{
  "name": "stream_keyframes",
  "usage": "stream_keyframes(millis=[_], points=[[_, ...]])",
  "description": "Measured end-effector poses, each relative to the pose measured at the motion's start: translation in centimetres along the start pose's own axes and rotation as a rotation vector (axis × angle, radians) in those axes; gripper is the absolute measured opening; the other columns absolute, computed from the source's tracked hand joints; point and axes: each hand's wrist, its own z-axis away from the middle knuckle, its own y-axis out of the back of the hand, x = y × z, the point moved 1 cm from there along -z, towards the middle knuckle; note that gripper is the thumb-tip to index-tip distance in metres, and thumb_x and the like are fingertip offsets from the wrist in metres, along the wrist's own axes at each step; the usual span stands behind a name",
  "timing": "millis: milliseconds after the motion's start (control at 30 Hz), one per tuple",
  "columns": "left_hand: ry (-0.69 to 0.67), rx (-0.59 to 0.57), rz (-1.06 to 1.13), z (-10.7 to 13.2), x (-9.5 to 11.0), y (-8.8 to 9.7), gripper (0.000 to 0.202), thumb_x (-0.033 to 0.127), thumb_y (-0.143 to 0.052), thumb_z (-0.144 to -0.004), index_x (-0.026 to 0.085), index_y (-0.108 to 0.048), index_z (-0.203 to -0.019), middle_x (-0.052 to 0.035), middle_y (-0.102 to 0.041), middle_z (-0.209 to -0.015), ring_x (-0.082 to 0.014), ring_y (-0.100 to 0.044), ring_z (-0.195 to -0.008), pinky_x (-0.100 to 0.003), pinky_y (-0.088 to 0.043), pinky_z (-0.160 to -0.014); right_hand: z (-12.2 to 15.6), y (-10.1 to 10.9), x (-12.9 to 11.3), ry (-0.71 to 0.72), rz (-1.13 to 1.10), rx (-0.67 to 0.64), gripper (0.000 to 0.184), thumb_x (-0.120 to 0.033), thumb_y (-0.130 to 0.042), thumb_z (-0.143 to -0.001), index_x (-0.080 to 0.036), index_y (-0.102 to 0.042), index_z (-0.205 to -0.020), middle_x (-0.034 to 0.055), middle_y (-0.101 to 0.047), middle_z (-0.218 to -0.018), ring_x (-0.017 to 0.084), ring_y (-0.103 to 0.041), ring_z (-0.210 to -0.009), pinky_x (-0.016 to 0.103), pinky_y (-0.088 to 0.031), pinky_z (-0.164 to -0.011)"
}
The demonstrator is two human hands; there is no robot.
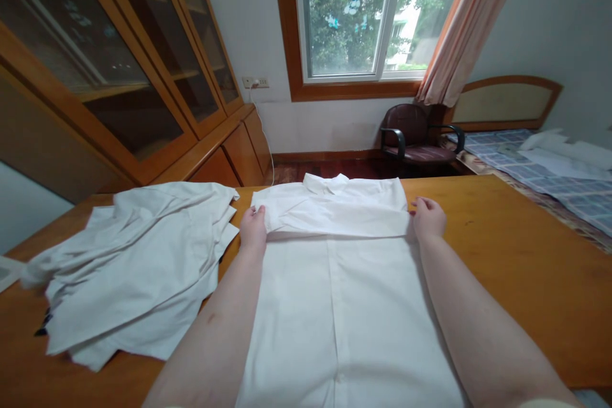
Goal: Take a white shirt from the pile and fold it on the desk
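A white button-up shirt [306,293] lies front up on the table, its collar at the far end and its button strip running toward me. The sleeves are folded across the chest in a band below the collar. My left hand [253,227] is closed on the left end of that band, thumb on top. At the opposite end, my right hand [429,218] pinches the shirt's edge with curled fingers; part of this grip is hidden. Left of my left forearm lies a loose heap of white shirts [138,268].
The wooden table [516,280] extends to the right of the shirt. Beyond it stand a maroon armchair [415,134] and a bed [564,159] with a checked cover. A glass-fronted cabinet [191,121] is at the left, and a white cord [262,134] hangs from a wall socket.
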Motion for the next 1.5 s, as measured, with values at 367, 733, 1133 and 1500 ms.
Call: stream_keyframes(millis=[367, 733, 1133, 1500], points=[[0.021, 0.069, -0.210, -1.2, -0.9, 0.5, 0.035, 0.044, -0.053, -0.077, 0.018, -0.062, -0.099, -0.0078, -0.067, -0.094, -0.0224, -0.062, -0.088, -0.033, -0.046, -0.080, -0.4, 0.0, 0.2, 0.010, 0.274, -0.173, 0.031, -0.042, -0.057, -0.069, -0.015, -0.069, -0.080, 0.0091, -0.069, -0.079, 0.023, -0.061, -0.074, 0.032, -0.045, -0.067], [-0.096, 0.110, -0.361, 0.2, 1.0, 1.3, 0.033, 0.023, -0.051, -0.079, 0.015, -0.058, -0.111, -0.0153, -0.064, -0.108, -0.0272, -0.058, -0.104, -0.039, -0.041, -0.092, -0.9, 0.2, 0.4, 0.025, 0.443, -0.094, 0.041, -0.046, -0.043, -0.080, -0.015, -0.069, -0.078, 0.0145, -0.069, -0.079, 0.025, -0.060, -0.074, 0.034, -0.044, -0.067], [-0.181, -0.051, -0.355, -0.2, 0.7, 1.6, 0.032, 0.018, -0.056, -0.070, 0.017, -0.069, -0.099, -0.0109, -0.066, -0.107, -0.0296, -0.056, -0.109, -0.042, -0.038, -0.100, -3.1, 0.8, 2.8, -0.296, -0.186, -0.163, 0.017, -0.031, -0.046, -0.079, -0.020, -0.053, -0.069, 0.0052, -0.061, -0.060, 0.016, -0.060, -0.055, 0.030, -0.052, -0.058], [-0.144, -0.067, -0.401, 0.1, 0.9, 0.8, 0.043, 0.017, -0.055, -0.070, 0.013, -0.064, -0.112, -0.0147, -0.058, -0.122, -0.0321, -0.050, -0.117, -0.044, -0.035, -0.103, 0.0, 3.5, 1.2, 0.087, 0.164, -0.573, 0.055, -0.036, -0.076, -0.058, -0.017, -0.059, -0.108, 0.0073, -0.067, -0.095, 0.019, -0.061, -0.076, 0.029, -0.048, -0.068]])
